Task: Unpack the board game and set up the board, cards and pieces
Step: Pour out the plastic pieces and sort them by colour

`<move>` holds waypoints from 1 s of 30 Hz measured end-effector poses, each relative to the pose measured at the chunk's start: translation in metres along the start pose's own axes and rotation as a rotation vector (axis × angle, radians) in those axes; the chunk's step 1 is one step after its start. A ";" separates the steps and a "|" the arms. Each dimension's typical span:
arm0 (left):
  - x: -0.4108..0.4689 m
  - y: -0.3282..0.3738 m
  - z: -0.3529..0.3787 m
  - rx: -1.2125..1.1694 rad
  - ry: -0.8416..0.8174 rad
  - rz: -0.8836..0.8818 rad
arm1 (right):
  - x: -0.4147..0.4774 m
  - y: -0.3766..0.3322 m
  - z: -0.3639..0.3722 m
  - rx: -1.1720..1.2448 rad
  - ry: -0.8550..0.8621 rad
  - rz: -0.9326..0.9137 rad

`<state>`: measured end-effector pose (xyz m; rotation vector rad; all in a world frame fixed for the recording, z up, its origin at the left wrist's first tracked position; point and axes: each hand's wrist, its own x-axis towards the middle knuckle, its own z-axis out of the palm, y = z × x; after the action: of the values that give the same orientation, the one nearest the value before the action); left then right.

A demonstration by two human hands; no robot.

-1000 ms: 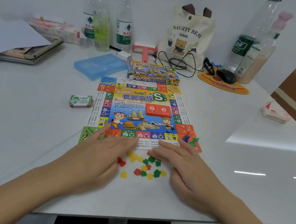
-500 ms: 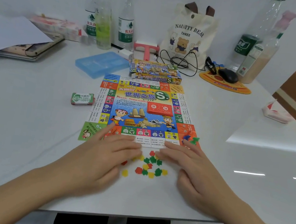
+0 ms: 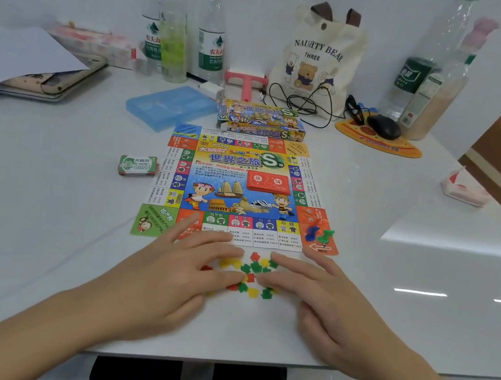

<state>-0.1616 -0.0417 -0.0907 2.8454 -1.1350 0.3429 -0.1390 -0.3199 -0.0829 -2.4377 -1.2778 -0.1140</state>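
Task thing: small plastic tokens (image 3: 255, 268) in 3 colours (red, yellow, green), lying as a loose scatter on the white table (image 3: 45, 208), just off the near edge of the board (image 3: 236, 187).
Board: unfolded flat in the middle of the table. A red card stack (image 3: 268, 182) lies on its centre panel, and pawns (image 3: 317, 232) stand on its near right orange corner.
Other game parts: a green card pack (image 3: 137, 165) sits on the table just left of the board, and the game box (image 3: 263, 120) lies beyond its far edge.
How the tokens will handle: probably very light, hard and thin. On this glossy top they should skid rather than lift.
Where to take hold: sweep them together with flat fingers, or pinch 1 at a time by its edges with thumb and index tips.
How the board will handle: it looks like thin paper, so a nudge could shift it and tip the pawns.
Left hand (image 3: 178, 273): palm down with fingers straight. They cover the left part of the scatter, and the index reaches over the board's near edge.
Right hand (image 3: 323, 301): palm down with fingers straight, pointing left to the scatter's right margin.
Grip: the fingers of both hands are stretched out, and neither hand holds anything.
Step, as judged: the 2 hands are corralling the tokens between them.
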 end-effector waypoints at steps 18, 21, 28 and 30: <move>-0.011 0.000 -0.002 -0.117 0.107 -0.099 | 0.008 -0.005 0.004 0.029 0.067 -0.044; -0.013 0.003 -0.003 -0.151 0.184 -0.107 | 0.006 -0.005 0.004 0.028 0.093 -0.052; -0.016 0.001 -0.005 -0.144 0.211 -0.017 | 0.006 -0.007 0.003 0.040 0.032 -0.059; -0.016 0.001 -0.004 -0.134 0.192 -0.023 | 0.006 -0.008 0.002 0.055 0.002 -0.061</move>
<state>-0.1747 -0.0312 -0.0906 2.6416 -1.0457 0.5062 -0.1425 -0.3104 -0.0810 -2.3529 -1.3369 -0.0956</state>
